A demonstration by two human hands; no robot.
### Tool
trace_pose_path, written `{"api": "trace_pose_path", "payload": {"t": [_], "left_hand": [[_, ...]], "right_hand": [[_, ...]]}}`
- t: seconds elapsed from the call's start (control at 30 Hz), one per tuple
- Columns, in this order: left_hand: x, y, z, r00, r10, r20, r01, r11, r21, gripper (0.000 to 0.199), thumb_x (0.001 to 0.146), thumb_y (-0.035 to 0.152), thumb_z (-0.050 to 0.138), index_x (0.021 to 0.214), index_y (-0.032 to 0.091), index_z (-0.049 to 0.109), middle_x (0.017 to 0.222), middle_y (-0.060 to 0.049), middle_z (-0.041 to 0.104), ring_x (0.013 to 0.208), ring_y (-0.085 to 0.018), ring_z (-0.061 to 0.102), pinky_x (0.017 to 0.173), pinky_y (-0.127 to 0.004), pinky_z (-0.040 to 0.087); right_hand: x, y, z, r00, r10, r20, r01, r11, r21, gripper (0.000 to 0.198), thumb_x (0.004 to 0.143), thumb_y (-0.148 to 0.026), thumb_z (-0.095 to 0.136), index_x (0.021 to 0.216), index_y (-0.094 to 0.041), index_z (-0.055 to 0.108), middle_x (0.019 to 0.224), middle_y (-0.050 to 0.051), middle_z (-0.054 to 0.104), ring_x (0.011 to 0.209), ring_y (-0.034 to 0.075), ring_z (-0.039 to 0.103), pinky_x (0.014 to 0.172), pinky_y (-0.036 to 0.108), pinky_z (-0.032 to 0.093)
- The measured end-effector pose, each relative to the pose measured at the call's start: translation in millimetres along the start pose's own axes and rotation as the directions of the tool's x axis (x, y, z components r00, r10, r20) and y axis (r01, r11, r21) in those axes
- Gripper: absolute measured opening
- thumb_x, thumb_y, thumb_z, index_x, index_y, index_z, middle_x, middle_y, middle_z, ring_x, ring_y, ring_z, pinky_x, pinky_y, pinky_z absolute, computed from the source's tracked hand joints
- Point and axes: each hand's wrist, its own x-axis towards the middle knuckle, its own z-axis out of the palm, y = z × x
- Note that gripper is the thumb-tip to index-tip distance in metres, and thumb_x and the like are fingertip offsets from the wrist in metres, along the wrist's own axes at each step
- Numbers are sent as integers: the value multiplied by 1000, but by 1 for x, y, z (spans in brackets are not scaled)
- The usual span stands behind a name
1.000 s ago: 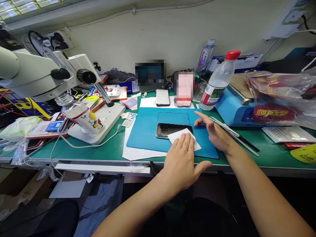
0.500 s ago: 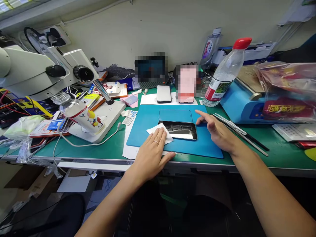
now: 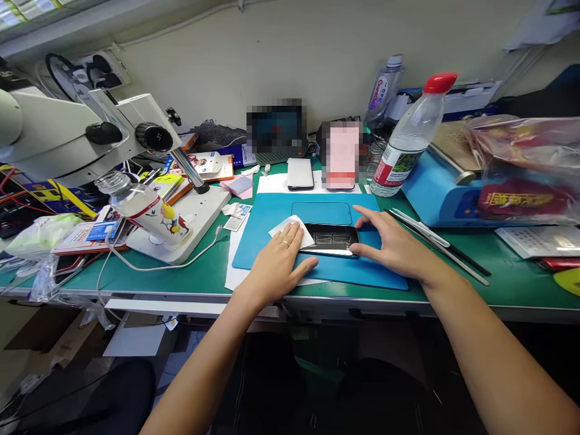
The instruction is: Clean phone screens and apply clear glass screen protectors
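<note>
Currently, the left grip (image 3: 275, 258) lies open and flat, palm down, its fingers pressing a white cloth (image 3: 281, 228) that covers the left end of a black phone (image 3: 333, 238), which rests on a blue mat (image 3: 254, 241) near the front edge of the green counter (image 3: 512, 284). The right grip (image 3: 393, 244) curves around the phone's right end, thumb at the near corner and fingertips by the far corner; whether it is closed on the phone I cannot tell. Just beyond the phone, a thin dark-rimmed panel (image 3: 321, 212) lies flat on the mat. Off the mat's right edge, slim tools (image 3: 426, 231) lie close together. A red-capped bottle (image 3: 403, 148) stands near the mat's far right corner, just beside a blue machine (image 3: 423, 187). Towards the counter's left end, a picture-printed jar (image 3: 156, 211) stands at the white base of a microscope (image 3: 54, 127).
</note>
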Motion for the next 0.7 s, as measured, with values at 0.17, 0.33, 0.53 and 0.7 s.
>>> {"api": "trace_pose_path", "payload": {"t": [0.17,0.33,0.53,0.7], "left_hand": [[14,15,1,999,10,-30,-10,1000,15,73,106,56,39,156,3,37,164,-17,34,155,-29,27,127,-44,25],[51,60,8,983,176,-54,-176,984,5,70,107,57,34,151,3,45,158,-17,45,151,-28,37,126,-38,27],[58,86,22,983,149,-109,-150,989,1,73,108,56,30,151,-1,43,157,-21,46,150,-31,37,125,-40,28],[35,89,27,974,163,-158,-172,984,-43,72,106,58,33,147,1,47,156,-21,47,149,-31,40,125,-43,30]], "right_hand": [[-2,0,-1,997,-53,56,56,997,-47,110,71,-75,72,158,-22,32,125,14,65,119,39,58,105,57,48],[-1,11,4,995,-99,24,100,995,-27,97,78,-68,68,156,-21,35,123,15,64,115,39,60,103,58,48],[-1,6,3,997,-75,22,76,997,-6,89,81,-60,67,155,-22,37,120,14,63,111,37,60,101,57,48],[-4,-3,-1,994,-86,70,88,996,-26,90,80,-55,68,157,-26,33,122,12,62,115,38,58,102,59,47]]}}
